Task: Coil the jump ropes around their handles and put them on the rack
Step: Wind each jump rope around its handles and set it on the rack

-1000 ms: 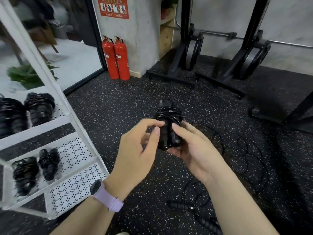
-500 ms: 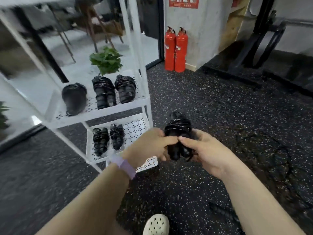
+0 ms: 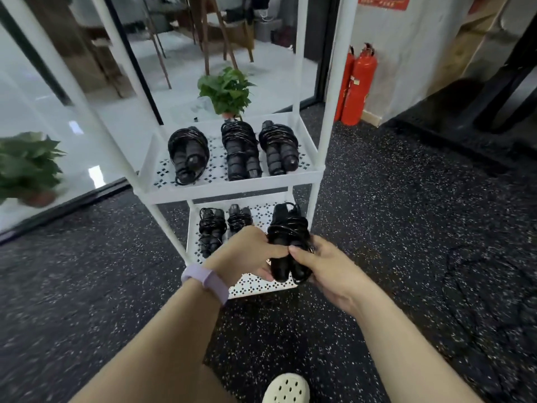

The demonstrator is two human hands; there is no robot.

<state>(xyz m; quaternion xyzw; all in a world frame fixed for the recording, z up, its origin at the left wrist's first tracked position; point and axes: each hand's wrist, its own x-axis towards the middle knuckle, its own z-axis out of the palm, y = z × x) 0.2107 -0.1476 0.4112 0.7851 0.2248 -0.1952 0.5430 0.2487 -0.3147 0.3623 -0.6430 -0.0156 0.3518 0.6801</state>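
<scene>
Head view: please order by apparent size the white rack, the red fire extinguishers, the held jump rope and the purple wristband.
1. white rack
2. red fire extinguishers, as a pair
3. held jump rope, pinched by left hand and right hand; it looks nearly as large only because it is nearer, so this ranking is unsure
4. purple wristband

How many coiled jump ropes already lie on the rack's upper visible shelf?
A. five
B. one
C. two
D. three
D: three coiled bundles lie side by side on the upper shelf, the left, the middle and the right.
</scene>
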